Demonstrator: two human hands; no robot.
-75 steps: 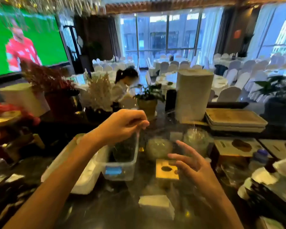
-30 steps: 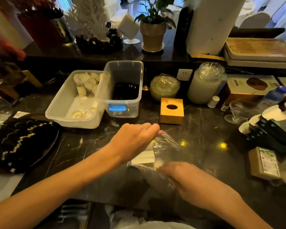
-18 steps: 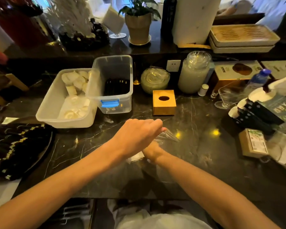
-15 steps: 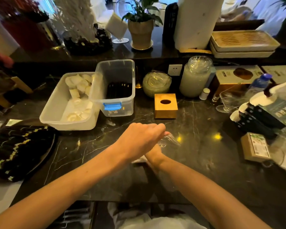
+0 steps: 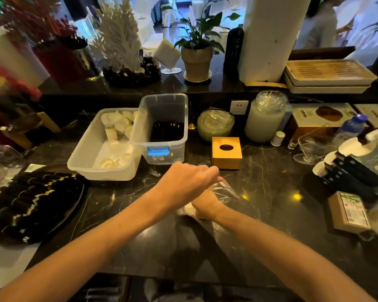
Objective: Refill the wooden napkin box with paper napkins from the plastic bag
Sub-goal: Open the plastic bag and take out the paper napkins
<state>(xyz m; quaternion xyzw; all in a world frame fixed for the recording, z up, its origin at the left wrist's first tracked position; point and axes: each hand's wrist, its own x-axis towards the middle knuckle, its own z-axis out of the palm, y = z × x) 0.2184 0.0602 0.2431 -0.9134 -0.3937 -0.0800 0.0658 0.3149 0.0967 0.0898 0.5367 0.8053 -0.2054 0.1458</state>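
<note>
Clear plastic bag (image 5: pixel 224 194), crumpled, lies on the dark marble counter (image 5: pixel 271 192) near the middle of the scene, with both hands meeting at its mouth. Left hand (image 5: pixel 184 184) is closed in a pinch on the bag's upper edge, knuckles up, fingertips pointing right. Right hand (image 5: pixel 203 204) sits beneath and just nearer than the left, reaching into the bag; its fingers are hidden by the left hand and the film, so whether it grips anything cannot be told. White paper napkins (image 5: pixel 187 211) show as a pale patch through the plastic, touching the right hand's left side.

Wooden napkin box (image 5: pixel 226 152), a light cube with an oval slot in its top, stands upright just beyond the hands and slightly to the right, apart from the bag. To its left stands a clear plastic tub with a blue latch (image 5: pixel 164 129) holding dark contents, and a white bin (image 5: pixel 103 147) of white rolled items touches that tub's left wall. Far of the box are a stack of clear lids (image 5: pixel 215 125) and a tall frosted jar (image 5: pixel 266 118); a wall socket (image 5: pixel 239 107) shows between them. A round tray of dark packets (image 5: pixel 28 201) occupies the near left. At right lie a labelled carton (image 5: pixel 348 212) and a water bottle (image 5: pixel 350 127). A potted plant (image 5: pixel 196 53) stands on the raised far ledge.
</note>
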